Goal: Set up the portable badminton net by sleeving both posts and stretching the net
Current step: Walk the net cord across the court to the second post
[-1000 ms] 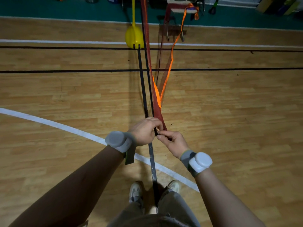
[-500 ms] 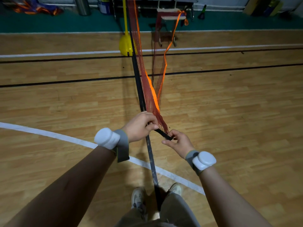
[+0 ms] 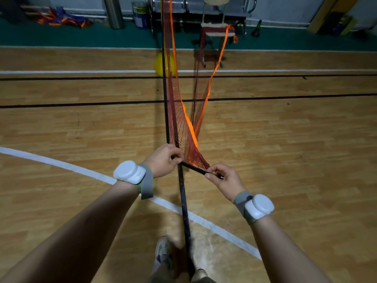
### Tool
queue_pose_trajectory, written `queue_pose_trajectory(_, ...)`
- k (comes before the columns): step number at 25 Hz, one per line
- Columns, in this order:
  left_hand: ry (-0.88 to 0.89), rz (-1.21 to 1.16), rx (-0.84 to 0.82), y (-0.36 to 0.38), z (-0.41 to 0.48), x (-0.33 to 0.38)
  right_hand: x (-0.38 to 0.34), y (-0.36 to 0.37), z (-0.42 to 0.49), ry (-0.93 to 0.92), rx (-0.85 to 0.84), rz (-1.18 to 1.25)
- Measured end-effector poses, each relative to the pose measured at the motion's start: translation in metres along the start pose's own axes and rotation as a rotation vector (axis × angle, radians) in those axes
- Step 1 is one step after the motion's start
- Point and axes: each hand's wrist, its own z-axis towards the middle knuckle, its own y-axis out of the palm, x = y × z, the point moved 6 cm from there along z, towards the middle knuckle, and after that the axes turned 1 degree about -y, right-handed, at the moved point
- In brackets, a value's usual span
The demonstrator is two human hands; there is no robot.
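Note:
A dark red badminton net (image 3: 184,131) with an orange top band (image 3: 189,124) runs from my hands towards a yellow post base (image 3: 161,64) at the far court edge. Part of the net trails right onto a chair (image 3: 217,30). My left hand (image 3: 163,160) pinches the net's black end sleeve (image 3: 193,169) at one end. My right hand (image 3: 223,178) pinches the same sleeve at its other end, so the sleeve is held stretched between them. A black bar (image 3: 184,203) lies on the floor under my hands and runs between my shoes.
Wooden court floor with white and black lines all around. Along the far wall stand a metal column (image 3: 113,13), a paint bucket (image 3: 139,16), metal seats and a heap of coloured cloth (image 3: 61,18). My shoes (image 3: 162,250) stand at the bottom centre.
My hands have drawn apart, the right one moving right, and the black sleeve between them has opened out. The view has tilted up towards the far wall.

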Motion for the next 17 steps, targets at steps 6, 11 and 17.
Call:
queue_pose_trajectory(6,0.067,0.120,-0.082,0.041,-0.009,0.051,0.004,0.002,-0.030,0.000,-0.108,0.064)
queue_pose_trajectory(11,0.078,0.105,-0.102,0.068,-0.024,0.078,0.000,-0.016,-0.046,-0.074,-0.062,-0.064)
queue_pose_trajectory(17,0.088,0.094,0.020,0.062,-0.040,0.093,0.010,-0.027,-0.061,-0.142,0.004,-0.150)
